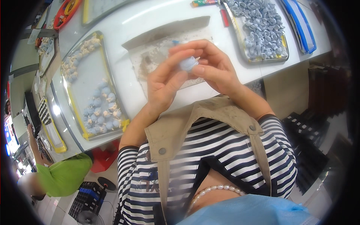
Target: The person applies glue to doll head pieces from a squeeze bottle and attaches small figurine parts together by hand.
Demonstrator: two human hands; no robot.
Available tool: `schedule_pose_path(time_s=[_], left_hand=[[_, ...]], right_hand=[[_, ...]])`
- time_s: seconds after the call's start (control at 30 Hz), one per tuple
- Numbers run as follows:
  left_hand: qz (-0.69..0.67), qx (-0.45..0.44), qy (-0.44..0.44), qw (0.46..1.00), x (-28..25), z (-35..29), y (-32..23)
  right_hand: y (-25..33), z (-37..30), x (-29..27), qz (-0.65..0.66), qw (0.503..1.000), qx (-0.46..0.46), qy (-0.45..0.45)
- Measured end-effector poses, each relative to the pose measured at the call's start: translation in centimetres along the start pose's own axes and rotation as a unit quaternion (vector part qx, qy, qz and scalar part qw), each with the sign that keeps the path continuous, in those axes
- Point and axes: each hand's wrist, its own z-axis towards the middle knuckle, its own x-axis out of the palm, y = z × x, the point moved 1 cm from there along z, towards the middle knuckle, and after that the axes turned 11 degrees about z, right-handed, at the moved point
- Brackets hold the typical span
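My left hand [165,80] and my right hand [221,71] meet above the white table, both closed around a small pale blue rounded plastic piece [188,63]. The right thumb presses on its near side, and fingers of both hands curl over its far side. A stained, greyish sheet of board [148,65], its far edge folded up, lies beneath my hands. On the left stands a tray [80,108] with small blue-and-cream figures [103,114] at its near and far ends. Pale blue curved shells [262,28] fill a tray [258,60] at the far right.
A blue file tray [300,26] lies beyond the shells. Near the far edge are a small red bar [224,18] and a red basket [67,13]. At lower left, a person in a green shirt [63,174] sits by another bench with a yellow-edged tray [52,125].
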Motion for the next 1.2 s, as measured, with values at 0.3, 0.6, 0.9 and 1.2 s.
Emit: schedule_pose_path(time_s=[0.3, 0.6, 0.9, 1.2], left_hand=[[0.063, 0.011, -0.038, 0.997, 0.3, -0.2, 1.7], [0.033, -0.041, -0.055, 0.997, -5.1, -6.1, -6.8], [0.656, -0.002, -0.406, 0.637, -21.0, -19.0, -11.6], [0.762, -0.143, -0.362, 0.517, -24.1, -16.1, -17.6]], right_hand=[[-1.7, 0.2, -1.6, 0.090, 0.996, 0.010, 0.010], [-3.6, 0.2, 8.9, -0.064, 0.996, -0.020, -0.058], [-4.5, -2.5, 8.1, -0.287, 0.932, -0.118, -0.186], [0.2, -2.9, 7.7, -0.396, 0.878, -0.158, -0.218]])
